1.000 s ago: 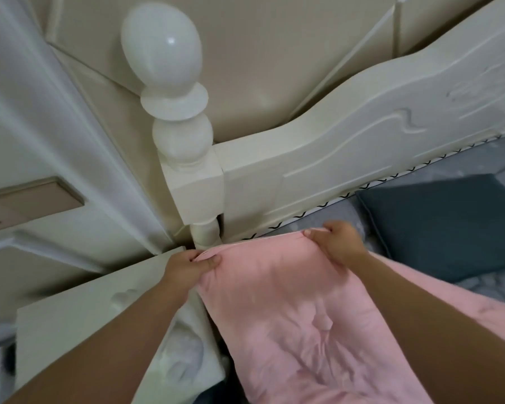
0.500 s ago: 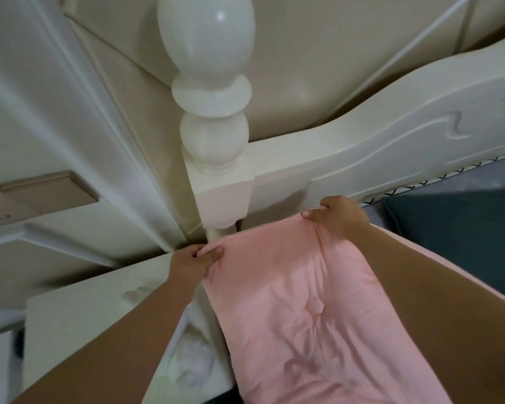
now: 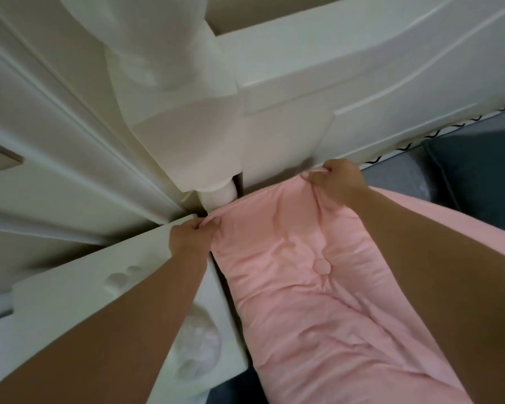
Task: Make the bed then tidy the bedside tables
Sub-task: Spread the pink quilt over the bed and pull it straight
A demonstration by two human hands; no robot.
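Note:
A pink quilted blanket (image 3: 303,287) lies stretched toward the head of the bed. My left hand (image 3: 191,237) pinches its left top corner beside the bedpost foot. My right hand (image 3: 337,182) grips the top edge farther right, close to the cream headboard (image 3: 362,91). Under my left forearm stands a cream bedside table (image 3: 79,304); a crumpled white tissue (image 3: 199,345) lies on it.
The thick cream bedpost (image 3: 184,118) rises right in front of me. A dark blue pillow (image 3: 478,176) lies at the right on a grey sheet (image 3: 397,176). White wall mouldings (image 3: 56,126) fill the left.
Both hands have carried the blanket's top edge farther up, toward the headboard and bedpost. The view has closed in, so the bedpost's knob has left the frame.

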